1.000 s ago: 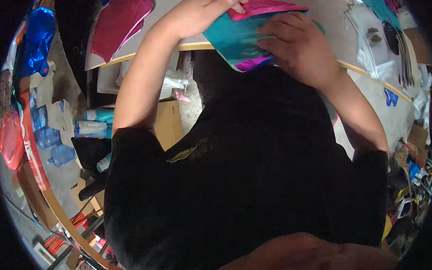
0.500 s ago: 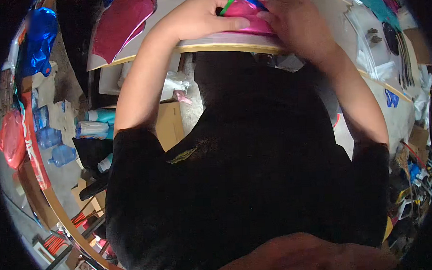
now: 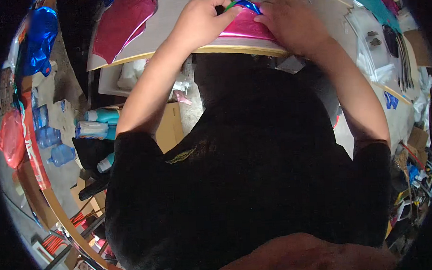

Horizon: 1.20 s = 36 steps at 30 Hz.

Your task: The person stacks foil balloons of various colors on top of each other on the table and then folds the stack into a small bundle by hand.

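Note:
A shiny pink foil balloon, flat and folded, lies at the front edge of the white table. Along its top runs a blue and green shiny strip, bent into an arch. My left hand is closed, thumb and fingers pinching the foil at the strip's left end. From the other side, my right hand grips the foil near the strip's right end, its thumb pressed on the pink surface. The outer fingers of my right hand are dim and partly blurred.
Another flat pink foil piece lies on the table's left. Clear plastic bags and teal foil lie to the right. A blue foil balloon hangs at far left. Below are water jugs and a cardboard box.
My left hand has shifted up and right, its thumb now at the strip. The pink foil lies flatter and shows more towards the table edge. My right hand has stayed nearly in place.

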Motion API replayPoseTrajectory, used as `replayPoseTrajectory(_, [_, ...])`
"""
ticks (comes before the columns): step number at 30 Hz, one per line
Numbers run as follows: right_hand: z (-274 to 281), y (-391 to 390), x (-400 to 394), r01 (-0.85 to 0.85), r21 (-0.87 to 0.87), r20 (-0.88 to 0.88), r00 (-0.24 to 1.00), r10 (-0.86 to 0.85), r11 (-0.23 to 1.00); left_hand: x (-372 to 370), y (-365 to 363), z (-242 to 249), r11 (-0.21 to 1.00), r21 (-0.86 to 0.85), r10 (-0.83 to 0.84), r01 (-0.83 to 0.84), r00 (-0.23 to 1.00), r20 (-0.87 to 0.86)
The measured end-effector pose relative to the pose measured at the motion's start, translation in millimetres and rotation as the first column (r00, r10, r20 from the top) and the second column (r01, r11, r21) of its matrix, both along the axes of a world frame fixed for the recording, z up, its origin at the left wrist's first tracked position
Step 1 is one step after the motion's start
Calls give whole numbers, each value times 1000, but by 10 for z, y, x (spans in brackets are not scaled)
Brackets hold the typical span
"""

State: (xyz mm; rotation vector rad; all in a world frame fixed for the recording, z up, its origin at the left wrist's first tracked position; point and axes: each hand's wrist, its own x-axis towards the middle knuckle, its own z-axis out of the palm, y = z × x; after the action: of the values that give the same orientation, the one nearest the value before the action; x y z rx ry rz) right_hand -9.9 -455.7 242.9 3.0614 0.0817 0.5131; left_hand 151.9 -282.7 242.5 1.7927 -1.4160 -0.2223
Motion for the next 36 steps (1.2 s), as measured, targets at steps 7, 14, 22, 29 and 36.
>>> replayPoseTrajectory(7, [129, 44, -49, 57, -44, -141, 988, -62, 997, -17, 15, -141, 980, -103, 193, -169, 925, 327])
replayPoseTrajectory(14, [21, 5, 5, 5, -120, -161, 987, -25, 993, -258, -65, -104, 925, -358, 128, 125, 785, 606])
replayPoseTrajectory(22, [128, 81, -128, 29, -140, 254, 967, 8, 990, -431, -108, -34, 929, 346, -112, -130, 793, 599])
replayPoseTrajectory(29, [-291, 221, -639, -48, 84, -15, 999, 50, 995, -417, -124, -55, 916, 378, -125, -135, 798, 589])
replayPoseTrajectory(36, [-124, 66, -1047, 72, 85, -77, 995, -66, 994, -453, -144, -17, 910, 388, -116, -145, 810, 574])
